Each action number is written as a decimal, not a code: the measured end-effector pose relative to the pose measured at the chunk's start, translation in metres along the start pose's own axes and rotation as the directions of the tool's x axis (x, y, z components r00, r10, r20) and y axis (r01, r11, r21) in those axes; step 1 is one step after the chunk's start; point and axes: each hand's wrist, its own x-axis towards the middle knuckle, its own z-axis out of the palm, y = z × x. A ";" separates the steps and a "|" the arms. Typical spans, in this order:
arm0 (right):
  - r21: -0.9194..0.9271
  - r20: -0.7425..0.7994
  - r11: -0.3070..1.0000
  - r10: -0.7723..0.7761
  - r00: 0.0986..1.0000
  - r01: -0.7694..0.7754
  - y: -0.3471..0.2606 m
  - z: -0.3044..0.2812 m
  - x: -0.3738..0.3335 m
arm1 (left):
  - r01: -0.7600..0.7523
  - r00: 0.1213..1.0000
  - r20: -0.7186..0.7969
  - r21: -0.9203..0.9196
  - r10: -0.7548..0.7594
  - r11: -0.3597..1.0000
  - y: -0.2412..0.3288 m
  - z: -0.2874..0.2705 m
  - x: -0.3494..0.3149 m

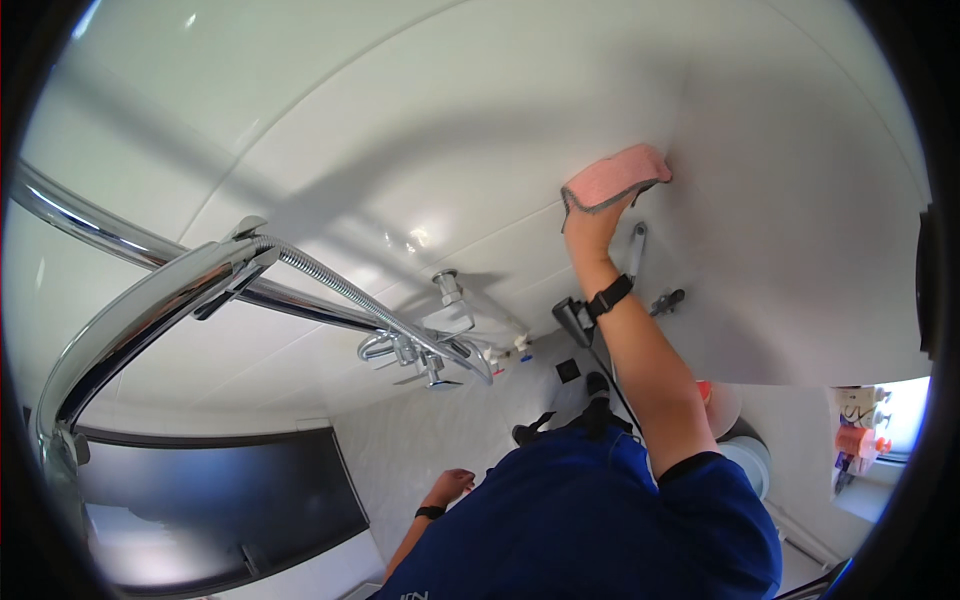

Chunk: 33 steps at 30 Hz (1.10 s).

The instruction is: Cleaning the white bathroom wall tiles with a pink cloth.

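A pink cloth with a grey edge is pressed against the white wall, close to the corner. My right hand is raised and lies behind this cloth, so most of its fingers are covered. Lower left, beside my body, my left hand hangs low, away from the wall. Its fingers look curled, and whatever may be in them is too small to make out. Dark bands sit on both wrists, and the right one carries a small black device.
To the left are a chrome shower pipe, a metal hose and a mixer tap. A metal lever fitting is below my right hand. A dark glossy panel stands lower left. Bottles line a ledge at right; a floor drain lies below.
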 end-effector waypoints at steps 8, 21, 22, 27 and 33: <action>0.050 0.428 0.858 -0.480 0.766 0.511 -0.068 0.005 -0.111 | 0.044 0.999 0.006 0.082 -0.045 0.996 -0.016 -0.001 -0.014; 0.165 0.788 0.436 -0.598 0.148 0.885 -0.046 -0.020 -0.033 | -0.051 0.999 0.010 0.104 0.050 0.993 -0.012 0.001 0.008; 0.115 0.730 0.399 -0.655 0.195 0.910 -0.037 -0.026 -0.023 | -0.058 0.998 0.013 0.109 0.057 0.992 -0.011 0.001 0.009; -0.291 0.554 0.418 -0.660 0.508 0.861 -0.012 -0.072 0.014 | -0.011 1.000 0.004 0.118 0.010 0.993 0.005 0.003 0.003; -0.017 0.275 0.997 0.076 0.958 -0.074 -0.008 -0.098 0.027 | -0.118 0.993 0.037 0.271 0.113 0.955 -0.025 -0.004 0.015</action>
